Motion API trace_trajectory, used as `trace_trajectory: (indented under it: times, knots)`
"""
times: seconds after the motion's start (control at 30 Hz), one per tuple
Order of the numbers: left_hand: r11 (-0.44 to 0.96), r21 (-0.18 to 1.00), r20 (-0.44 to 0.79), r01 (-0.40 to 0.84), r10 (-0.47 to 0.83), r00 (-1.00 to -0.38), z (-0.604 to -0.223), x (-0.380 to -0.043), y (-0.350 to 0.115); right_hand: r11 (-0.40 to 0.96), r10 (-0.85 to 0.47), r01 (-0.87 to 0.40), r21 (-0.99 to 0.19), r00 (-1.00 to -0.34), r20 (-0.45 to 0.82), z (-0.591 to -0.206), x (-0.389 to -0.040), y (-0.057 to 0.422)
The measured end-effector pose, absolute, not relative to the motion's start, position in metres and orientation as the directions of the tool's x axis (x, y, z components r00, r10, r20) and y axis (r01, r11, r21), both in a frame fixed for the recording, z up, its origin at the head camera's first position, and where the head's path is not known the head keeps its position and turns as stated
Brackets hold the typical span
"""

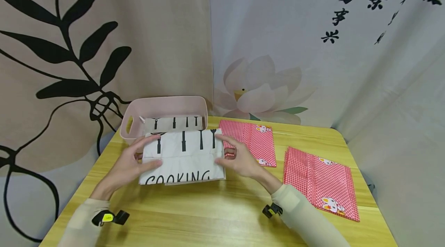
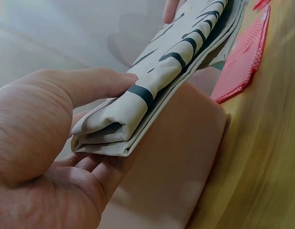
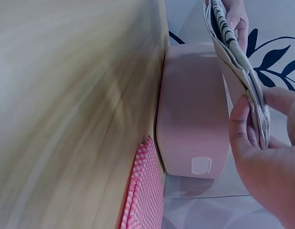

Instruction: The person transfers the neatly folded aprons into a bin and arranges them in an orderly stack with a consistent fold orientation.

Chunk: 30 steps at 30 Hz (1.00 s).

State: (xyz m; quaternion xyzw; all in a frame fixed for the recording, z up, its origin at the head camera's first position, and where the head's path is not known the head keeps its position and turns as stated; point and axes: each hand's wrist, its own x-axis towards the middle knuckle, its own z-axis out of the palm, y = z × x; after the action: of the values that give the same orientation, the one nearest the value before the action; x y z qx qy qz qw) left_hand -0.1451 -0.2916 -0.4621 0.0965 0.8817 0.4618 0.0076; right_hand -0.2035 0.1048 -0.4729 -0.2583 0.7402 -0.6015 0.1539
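Observation:
A folded white cloth [image 1: 184, 158] printed with black utensil shapes and the word COOKING is held up between both hands, in front of a pink basket [image 1: 167, 102]. My left hand [image 1: 126, 167] grips its left edge, thumb on the near face and fingers behind, as the left wrist view shows with the folded layers [image 2: 138, 102]. On the opposite edge, my right hand [image 1: 241, 158] pinches the cloth between thumb and fingers. Inside the basket lies another white cloth [image 1: 174, 123] with a similar utensil print, its lower part hidden behind the held one.
Two folded red checked cloths with rabbit prints lie on the wooden table [image 1: 215, 216]: one cloth [image 1: 257, 142] just right of the basket, the other cloth [image 1: 321, 181] farther right. Behind the table hang printed curtains [image 1: 167, 38].

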Motion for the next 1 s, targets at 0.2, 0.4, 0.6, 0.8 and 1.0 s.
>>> trace_trajectory:
  times: [0.2, 0.4, 0.6, 0.8, 1.0]
  knots:
    - [0.504, 0.852, 0.056, 0.142, 0.181, -0.982, -0.46, -0.15, -0.292, 0.159, -0.564, -0.211, -0.964, -0.821, 0.087, -0.468, -0.208, 0.105]
    - [0.5, 0.855, 0.057, 0.141, 0.179, -0.982, -0.458, -0.156, -0.291, 0.152, -0.556, -0.19, -0.97, -0.828, 0.075, -0.466, -0.212, 0.104]
    - [0.49, 0.863, 0.039, 0.123, 0.178, -0.983, -0.454, -0.159, -0.294, 0.119, -0.564, -0.176, -0.977, -0.822, 0.08, -0.46, -0.215, 0.1]
    - [0.475, 0.87, 0.052, 0.132, 0.179, -0.982, -0.451, -0.163, -0.3, 0.105, -0.567, -0.153, -0.983, -0.821, 0.067, -0.456, -0.219, 0.094]
    - [0.493, 0.858, 0.071, 0.144, 0.164, -0.984, -0.447, -0.169, -0.307, 0.123, -0.557, -0.159, -0.98, -0.828, 0.064, -0.451, -0.225, 0.087]
